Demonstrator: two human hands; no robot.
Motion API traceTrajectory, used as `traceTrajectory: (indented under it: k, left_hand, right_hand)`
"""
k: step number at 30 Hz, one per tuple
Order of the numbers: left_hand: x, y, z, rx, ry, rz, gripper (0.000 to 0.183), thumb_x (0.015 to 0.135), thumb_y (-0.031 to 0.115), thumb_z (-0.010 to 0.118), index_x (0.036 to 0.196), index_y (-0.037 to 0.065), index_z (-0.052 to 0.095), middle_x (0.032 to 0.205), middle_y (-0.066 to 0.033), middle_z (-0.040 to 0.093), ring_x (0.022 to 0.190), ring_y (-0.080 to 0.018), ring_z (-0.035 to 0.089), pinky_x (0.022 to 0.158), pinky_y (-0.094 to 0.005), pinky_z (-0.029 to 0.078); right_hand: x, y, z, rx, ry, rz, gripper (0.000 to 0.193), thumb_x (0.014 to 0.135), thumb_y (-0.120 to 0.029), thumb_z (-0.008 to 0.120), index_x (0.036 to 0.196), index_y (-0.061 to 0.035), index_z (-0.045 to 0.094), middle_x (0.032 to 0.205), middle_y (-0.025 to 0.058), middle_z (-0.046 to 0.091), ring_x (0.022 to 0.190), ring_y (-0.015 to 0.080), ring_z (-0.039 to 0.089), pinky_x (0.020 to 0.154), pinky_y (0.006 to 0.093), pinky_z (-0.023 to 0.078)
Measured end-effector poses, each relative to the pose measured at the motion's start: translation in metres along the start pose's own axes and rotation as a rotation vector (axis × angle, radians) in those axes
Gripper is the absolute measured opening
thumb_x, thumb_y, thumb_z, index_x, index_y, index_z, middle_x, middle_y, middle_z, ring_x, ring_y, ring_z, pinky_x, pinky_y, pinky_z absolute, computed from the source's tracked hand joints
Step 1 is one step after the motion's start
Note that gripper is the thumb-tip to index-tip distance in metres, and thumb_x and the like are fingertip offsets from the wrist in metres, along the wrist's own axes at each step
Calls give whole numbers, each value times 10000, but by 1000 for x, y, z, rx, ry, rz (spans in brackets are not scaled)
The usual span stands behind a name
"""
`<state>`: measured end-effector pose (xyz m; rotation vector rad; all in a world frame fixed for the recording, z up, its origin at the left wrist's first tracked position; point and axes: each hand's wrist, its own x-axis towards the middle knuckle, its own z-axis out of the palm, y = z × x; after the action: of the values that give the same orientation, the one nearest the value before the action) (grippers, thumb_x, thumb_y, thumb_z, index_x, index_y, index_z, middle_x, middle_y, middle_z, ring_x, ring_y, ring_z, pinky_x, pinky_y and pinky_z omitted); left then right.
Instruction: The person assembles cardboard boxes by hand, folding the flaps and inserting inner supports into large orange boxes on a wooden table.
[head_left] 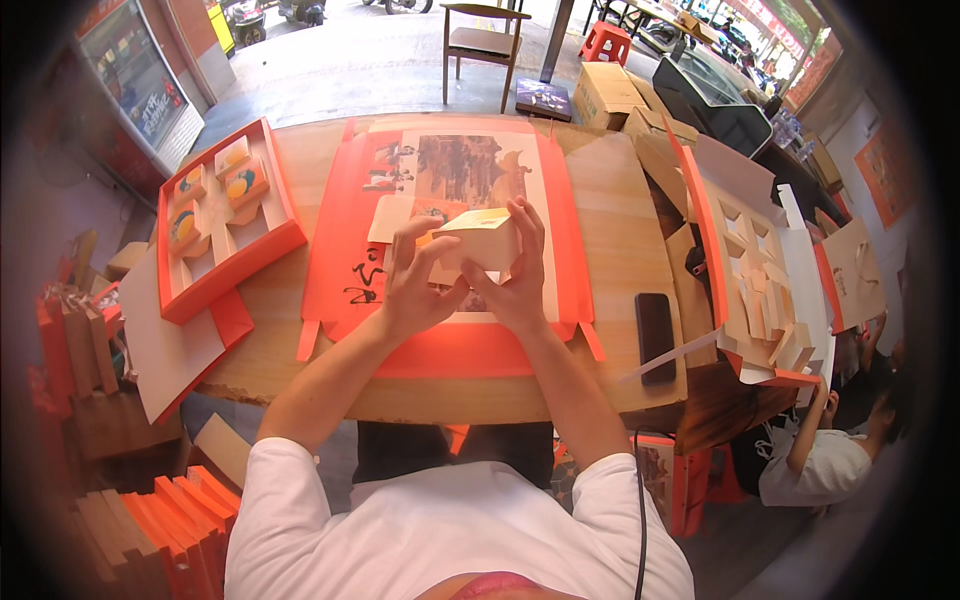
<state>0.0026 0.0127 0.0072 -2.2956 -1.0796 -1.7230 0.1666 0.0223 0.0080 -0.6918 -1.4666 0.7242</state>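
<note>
Between my two hands is a small cream paper box point(484, 243), raised over the middle of the table. Fingers of my left hand point(413, 285) press on its left side, and those of my right hand point(521, 283) close round its right side. Beneath lies a large orange cardboard sheet point(340, 245) with a printed picture and black brush writing. A flat, orange-and-cream printed piece point(392, 212) rests on this sheet, partly hidden by my left fingers. Left of it, an orange gift box point(232, 280) stands tilted, with several small printed boxes in its cream divider.
A black phone point(655, 338) lies near the right edge of the wooden table point(618, 215). Farther right stands another open orange box point(706, 250) with a cream insert. Orange folded cardboard point(185, 510) is stacked at lower left. A person point(822, 465) is at lower right.
</note>
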Motion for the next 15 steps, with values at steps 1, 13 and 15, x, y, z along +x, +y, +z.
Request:
traceTrajectory:
  k: [1,13,15]
  left_hand:
    - [-2,0,1,-11,4,-27,561,664,95,819,1173,88,582,1223,-165,516,1094,-334,544,870,-428,483]
    - [3,7,0,148,31,-37,589,654,77,803,1197,60,576,1089,-121,580,983,-311,576,800,-409,511]
    - [2,7,-2,69,31,-130,583,638,76,819,1169,55,579,1071,-117,586,974,-304,582,787,-401,513]
  right_hand:
    - [-1,0,1,-80,-6,-31,829,726,-75,779,1451,-79,377,1499,175,242,1379,316,358,1034,439,472]
    - [-5,-14,3,-497,78,-226,850,662,-164,852,1401,-80,441,1457,243,319,1308,389,428,968,466,498]
    - [-6,-17,3,-445,55,-248,885,653,-182,866,1413,-78,424,1436,251,353,1278,389,462,959,473,498]
